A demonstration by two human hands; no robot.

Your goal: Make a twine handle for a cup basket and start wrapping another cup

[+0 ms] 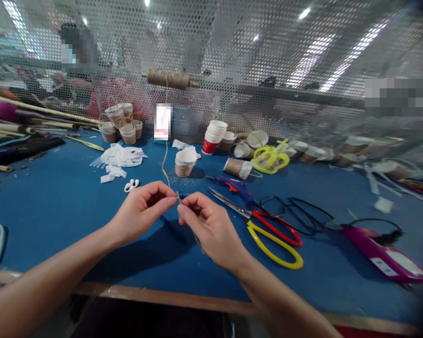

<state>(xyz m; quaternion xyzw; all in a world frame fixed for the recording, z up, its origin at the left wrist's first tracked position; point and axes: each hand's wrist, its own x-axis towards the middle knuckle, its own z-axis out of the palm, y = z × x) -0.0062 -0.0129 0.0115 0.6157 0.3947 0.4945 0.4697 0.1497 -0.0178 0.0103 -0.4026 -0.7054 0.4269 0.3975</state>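
Brown twine (164,163) runs down from a spool (168,79) on the mesh panel to my hands. My left hand (146,206) pinches it between thumb and fingertips. Close beside it, my right hand (206,223) also pinches the twine, and a brown end shows below its palm. Just beyond my hands stands a small cup (184,164) wrapped in twine with a white lace rim. Scissors (268,230) with one red and one yellow handle lie right of my right hand, next to a blue glue gun (234,185).
Several wrapped cups (128,132) stand at the back left near white gloves (121,156) and white earbuds (131,185). A stack of paper cups (214,136), yellow ribbon (271,158) and a lying wrapped cup (237,168) are behind. A magenta power strip (384,256) sits right, with black cable.
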